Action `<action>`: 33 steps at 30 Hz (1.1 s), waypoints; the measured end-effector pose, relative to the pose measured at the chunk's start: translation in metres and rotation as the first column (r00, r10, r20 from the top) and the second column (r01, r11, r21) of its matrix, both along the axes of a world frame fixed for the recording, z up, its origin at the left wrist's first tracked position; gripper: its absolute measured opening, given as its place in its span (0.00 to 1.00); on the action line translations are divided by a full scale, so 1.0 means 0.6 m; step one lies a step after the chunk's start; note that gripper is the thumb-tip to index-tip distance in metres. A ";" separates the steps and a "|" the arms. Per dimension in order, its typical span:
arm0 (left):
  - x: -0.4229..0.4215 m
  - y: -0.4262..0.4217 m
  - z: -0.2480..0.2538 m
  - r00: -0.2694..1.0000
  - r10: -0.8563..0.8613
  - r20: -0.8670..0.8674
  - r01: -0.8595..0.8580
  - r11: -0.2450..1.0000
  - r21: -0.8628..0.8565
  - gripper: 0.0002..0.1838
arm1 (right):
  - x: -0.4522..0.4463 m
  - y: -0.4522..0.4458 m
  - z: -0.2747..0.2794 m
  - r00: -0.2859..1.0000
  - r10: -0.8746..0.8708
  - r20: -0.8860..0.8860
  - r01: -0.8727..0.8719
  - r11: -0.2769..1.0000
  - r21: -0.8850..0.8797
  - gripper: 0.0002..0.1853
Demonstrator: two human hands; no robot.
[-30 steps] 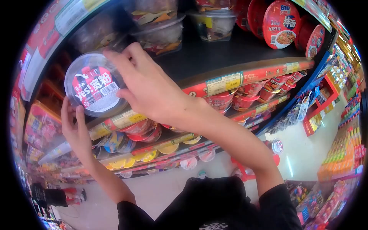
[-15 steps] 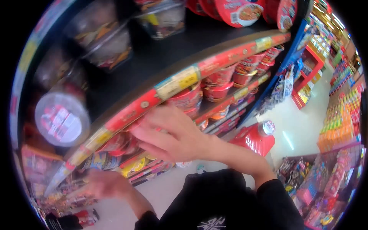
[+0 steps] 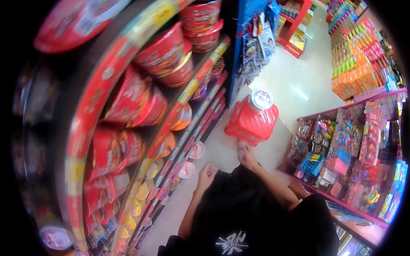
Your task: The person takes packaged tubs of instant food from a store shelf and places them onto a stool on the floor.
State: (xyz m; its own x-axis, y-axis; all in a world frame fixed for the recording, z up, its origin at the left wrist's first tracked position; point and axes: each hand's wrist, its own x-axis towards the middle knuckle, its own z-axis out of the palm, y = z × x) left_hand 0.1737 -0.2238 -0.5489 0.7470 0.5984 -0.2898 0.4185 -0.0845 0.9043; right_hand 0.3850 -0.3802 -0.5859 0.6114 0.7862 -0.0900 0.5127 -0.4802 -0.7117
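My left hand (image 3: pixel 207 174) is beside my shirt, its fingers curled in with nothing visible in them. Farther right, my right hand (image 3: pixel 246 154) is at the near edge of a red plastic container (image 3: pixel 254 121), fingers together; what they grip is too small to make out. On top of that container, which is on the floor, sits a round bowl (image 3: pixel 261 99) with a printed label on its lid. Another round labelled bowl (image 3: pixel 55 237) shows at the lower left, on the shelf.
Shelves with a red price-tag edge (image 3: pixel 81 136) curve along the left, holding red noodle tubs (image 3: pixel 115 149) and yellow-lidded cups. A pink rack of small goods (image 3: pixel 337 149) stands at the right. Orange boxes (image 3: pixel 352 87) are stacked beyond it.
The view has swung right and down. Both hands have left the shelf and its labelled bowl and come down near my body, my right hand now at the red container.
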 end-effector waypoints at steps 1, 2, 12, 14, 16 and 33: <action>0.018 -0.008 -0.010 0.999 -0.034 -0.030 0.031 0.996 -0.088 0.14 | 0.018 -0.034 -0.033 0.995 -0.033 -0.091 0.028 0.998 -0.058 0.29; 0.035 -0.012 -0.024 0.994 -0.105 -0.042 0.105 0.995 -0.001 0.14 | 0.034 -0.067 -0.061 0.981 -0.071 -0.179 0.051 0.992 -0.117 0.29; 0.292 -0.009 -0.107 0.965 -0.229 -0.123 0.216 0.970 -0.110 0.18 | 0.229 -0.165 -0.168 0.756 -0.521 -0.395 0.404 0.848 -0.343 0.22; 0.344 -0.006 -0.151 0.978 -0.182 -0.097 0.172 0.979 -0.111 0.19 | 0.284 -0.145 -0.169 0.674 -0.586 -0.449 0.515 0.809 -0.283 0.21; 0.404 0.004 -0.176 0.979 -0.169 -0.112 0.154 0.979 -0.133 0.20 | 0.333 -0.123 -0.179 0.626 -0.616 -0.478 0.581 0.777 -0.240 0.21; 0.796 0.090 -0.289 0.909 -0.382 -0.169 0.381 0.924 -0.034 0.50 | 0.557 -0.010 -0.157 0.349 -0.548 -0.760 0.592 0.758 -0.274 0.31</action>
